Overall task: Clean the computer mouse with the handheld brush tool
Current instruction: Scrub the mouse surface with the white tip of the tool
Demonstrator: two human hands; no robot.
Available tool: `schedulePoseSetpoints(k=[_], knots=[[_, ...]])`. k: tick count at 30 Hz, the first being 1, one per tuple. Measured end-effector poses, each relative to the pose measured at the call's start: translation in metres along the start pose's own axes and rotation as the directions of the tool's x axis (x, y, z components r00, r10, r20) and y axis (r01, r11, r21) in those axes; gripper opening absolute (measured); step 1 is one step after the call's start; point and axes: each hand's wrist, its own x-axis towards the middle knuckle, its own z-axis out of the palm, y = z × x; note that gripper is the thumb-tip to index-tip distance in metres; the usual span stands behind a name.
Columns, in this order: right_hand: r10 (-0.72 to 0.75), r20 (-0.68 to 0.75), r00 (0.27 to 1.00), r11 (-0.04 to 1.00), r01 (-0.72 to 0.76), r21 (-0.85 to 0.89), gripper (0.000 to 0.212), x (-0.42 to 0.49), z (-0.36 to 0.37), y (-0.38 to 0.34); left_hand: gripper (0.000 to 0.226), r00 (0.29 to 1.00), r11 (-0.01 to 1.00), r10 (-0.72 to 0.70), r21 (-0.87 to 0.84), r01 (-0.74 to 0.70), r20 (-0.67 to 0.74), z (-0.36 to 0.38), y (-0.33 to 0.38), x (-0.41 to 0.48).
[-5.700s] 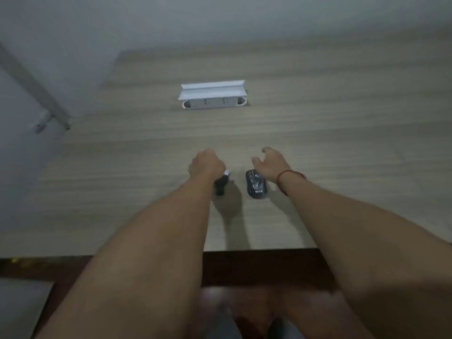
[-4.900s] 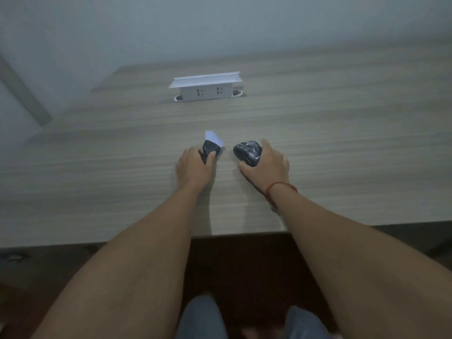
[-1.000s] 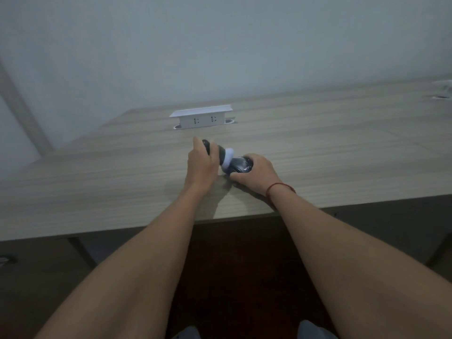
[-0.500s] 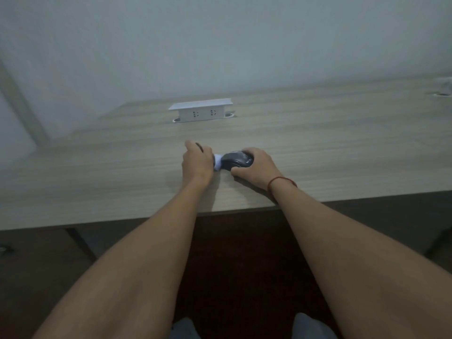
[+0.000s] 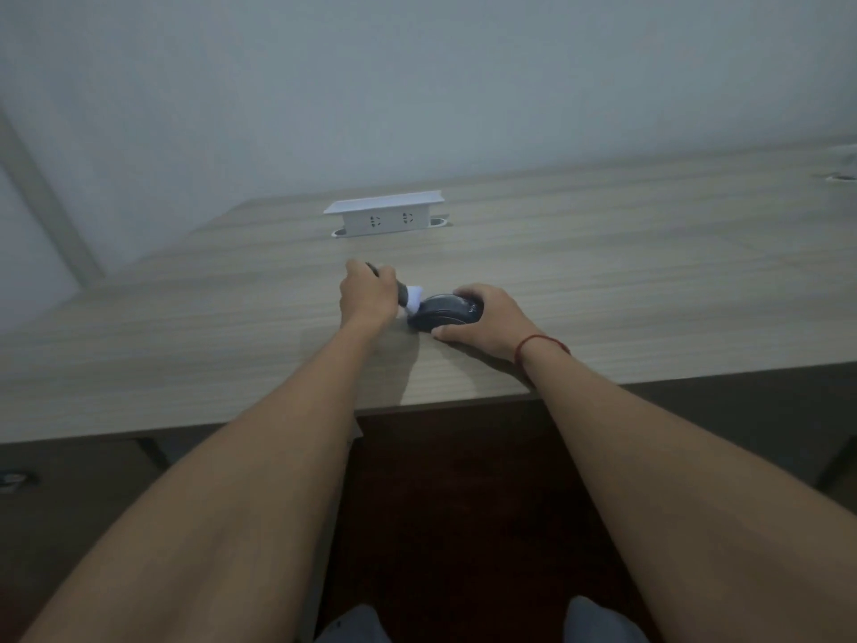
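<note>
Left hand (image 5: 366, 297) is clenched round the brush (image 5: 412, 297), bristles touching the mouse (image 5: 445, 312) just right of it; right hand (image 5: 491, 320) grasps the mouse, long axis left-right.

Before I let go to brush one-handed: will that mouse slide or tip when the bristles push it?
The mouse would likely slide: smooth desk, small rounded body. Tipping seems unlikely, as it sits low and flat. The right hand gripping it suggests it needs steadying.

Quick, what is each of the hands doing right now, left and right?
Left hand: closed around the brush tool, white bristles against the mouse.
Right hand: closed on the black computer mouse, holding it on the desk.
</note>
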Motion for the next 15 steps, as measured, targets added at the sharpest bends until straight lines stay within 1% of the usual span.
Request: schedulePoseSetpoints(k=[2, 4, 6, 8, 10, 12, 13, 15], knots=[[0.002, 0.026, 1.0, 1.0, -0.003, 0.009, 0.068, 0.0, -0.001, -0.001, 0.031, 1.0, 0.993, 0.006, -0.118, -0.004, 0.016, 0.003, 0.003, -0.005], [-0.001, 0.057, 0.998, 1.0, 0.0, 0.028, 0.066, -0.002, -0.003, -0.002, 0.026, 0.999, 0.994, 0.005, -0.108, -0.002, 0.032, 0.009, -0.002, -0.011], [0.002, 0.086, 0.996, 0.999, -0.005, 0.038, 0.064, -0.004, -0.006, -0.003, 0.029, 0.999, 0.998, -0.046, -0.052, 0.047, 0.016, 0.007, -0.012, -0.01], [0.004, 0.097, 0.995, 0.999, -0.009, 0.053, 0.063, -0.005, -0.01, -0.003, 0.031, 0.999, 0.999, -0.046, 0.011, 0.046, 0.02, 0.0, -0.019, -0.004], [0.002, 0.095, 0.996, 0.998, -0.008, 0.064, 0.062, -0.003, -0.011, -0.003, 0.03, 0.999, 1.0, 0.005, -0.019, -0.004, 0.037, -0.005, -0.018, -0.001], [-0.001, 0.092, 0.996, 0.998, -0.004, 0.057, 0.061, -0.003, -0.01, -0.005, 0.024, 0.997, 0.993, 0.052, -0.106, -0.047, 0.048, -0.004, -0.012, -0.004], [-0.002, 0.09, 0.996, 0.998, -0.003, 0.057, 0.06, -0.003, -0.009, -0.005, 0.02, 0.997, 0.989, 0.063, -0.137, -0.056, 0.052, -0.001, -0.01, -0.005], [-0.001, 0.089, 0.996, 0.998, -0.005, 0.063, 0.058, -0.002, -0.007, -0.004, 0.015, 0.997, 0.989, 0.038, -0.145, -0.029, 0.061, 0.005, -0.011, -0.008]])
